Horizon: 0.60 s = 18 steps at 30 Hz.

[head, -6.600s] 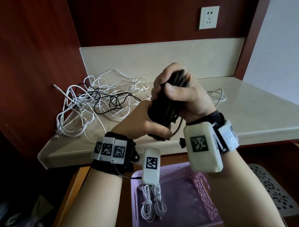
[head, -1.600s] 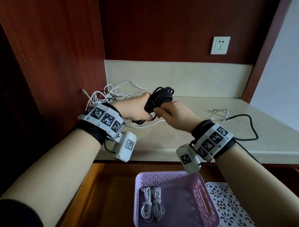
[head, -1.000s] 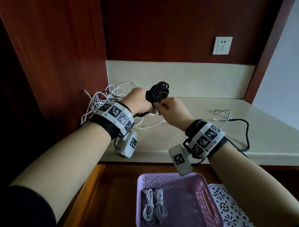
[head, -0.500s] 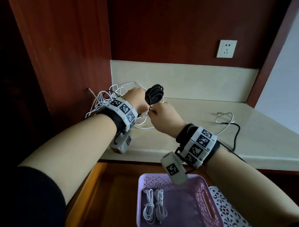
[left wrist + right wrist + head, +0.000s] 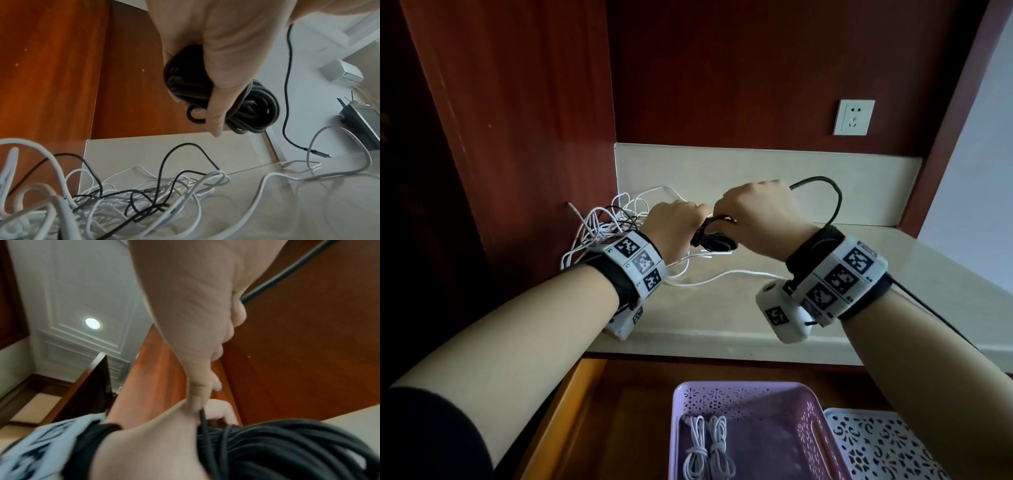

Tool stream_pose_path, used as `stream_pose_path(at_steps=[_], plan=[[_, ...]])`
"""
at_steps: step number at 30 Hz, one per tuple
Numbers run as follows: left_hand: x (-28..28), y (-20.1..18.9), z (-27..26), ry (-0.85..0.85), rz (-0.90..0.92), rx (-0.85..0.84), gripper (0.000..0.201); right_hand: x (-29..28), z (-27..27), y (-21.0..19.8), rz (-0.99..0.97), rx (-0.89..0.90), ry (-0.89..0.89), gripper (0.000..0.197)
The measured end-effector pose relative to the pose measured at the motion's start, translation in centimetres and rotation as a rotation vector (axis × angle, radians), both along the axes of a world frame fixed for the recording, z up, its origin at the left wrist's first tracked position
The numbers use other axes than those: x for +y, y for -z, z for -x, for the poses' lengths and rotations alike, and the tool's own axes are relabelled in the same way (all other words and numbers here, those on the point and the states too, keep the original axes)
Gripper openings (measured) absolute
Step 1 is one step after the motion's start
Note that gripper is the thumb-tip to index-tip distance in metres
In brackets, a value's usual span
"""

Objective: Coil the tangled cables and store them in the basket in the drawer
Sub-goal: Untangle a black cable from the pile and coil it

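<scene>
My left hand [image 5: 674, 226] grips a coiled bundle of black cable [image 5: 714, 238] above the counter; the left wrist view shows my fingers curled round the black cable coil [image 5: 222, 100]. My right hand [image 5: 756, 216] pinches the loose black strand [image 5: 832, 195], which arcs up and over behind it. In the right wrist view the strand [image 5: 203, 420] runs from my fingertips down into the coil [image 5: 287, 447]. A tangle of white and thin black cables [image 5: 606, 226] lies in the counter's back left corner. The purple basket [image 5: 822, 421] sits in the open drawer, holding two coiled white cables [image 5: 709, 448].
A white perforated tray [image 5: 876, 445] lies right of the basket in the drawer. Red-brown wood panels wall in the counter [image 5: 722, 308] at left and behind. A wall socket [image 5: 854, 117] sits at upper right. A loose white cable [image 5: 722, 275] trails across the counter under my hands.
My right hand has lifted and moved right, drawing the free black strand up in an arc over the bundle. The bundle in my left hand has tipped lower, mostly hidden between my hands.
</scene>
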<state>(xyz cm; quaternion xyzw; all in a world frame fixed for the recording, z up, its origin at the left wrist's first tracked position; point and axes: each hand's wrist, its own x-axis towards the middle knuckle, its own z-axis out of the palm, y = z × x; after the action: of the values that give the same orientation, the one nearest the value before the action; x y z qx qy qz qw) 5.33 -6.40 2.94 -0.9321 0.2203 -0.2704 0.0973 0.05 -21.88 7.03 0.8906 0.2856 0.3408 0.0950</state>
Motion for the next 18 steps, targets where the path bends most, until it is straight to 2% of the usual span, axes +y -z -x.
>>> stream_pose_path(at_steps=[3,6,8,11,13,16,18], plan=[[-0.2,-0.4,0.6,0.091,0.047,0.063,0.029,-1.5,-1.8,-0.7,-0.206,0.062,-0.134,0.035],[0.0,-0.9,1.1,0.181,0.108,0.083,0.024,-2.5,-3.1,-1.2,-0.426,0.200,-0.317,0.027],[0.0,-1.2,1.6,0.263,0.183,0.111,0.024,-2.7,-3.5,-2.0,-0.572,0.338,-0.314,0.019],[0.1,-1.7,3.0,0.378,0.392,0.208,0.029,-3.9,-4.4,-2.6,-0.699,0.495,-0.329,0.009],[0.2,-2.0,3.9,0.420,0.567,0.309,0.045,-4.8,-4.8,-2.6,-0.774,0.576,-0.354,0.004],[0.0,-2.7,5.0,0.508,0.862,0.446,0.050,-5.2,-5.1,-1.6,-0.894,0.689,-0.393,0.009],[0.1,-3.4,4.7,0.462,1.011,0.460,0.054,-4.8,-5.3,-0.6,-0.958,0.719,-0.371,0.012]])
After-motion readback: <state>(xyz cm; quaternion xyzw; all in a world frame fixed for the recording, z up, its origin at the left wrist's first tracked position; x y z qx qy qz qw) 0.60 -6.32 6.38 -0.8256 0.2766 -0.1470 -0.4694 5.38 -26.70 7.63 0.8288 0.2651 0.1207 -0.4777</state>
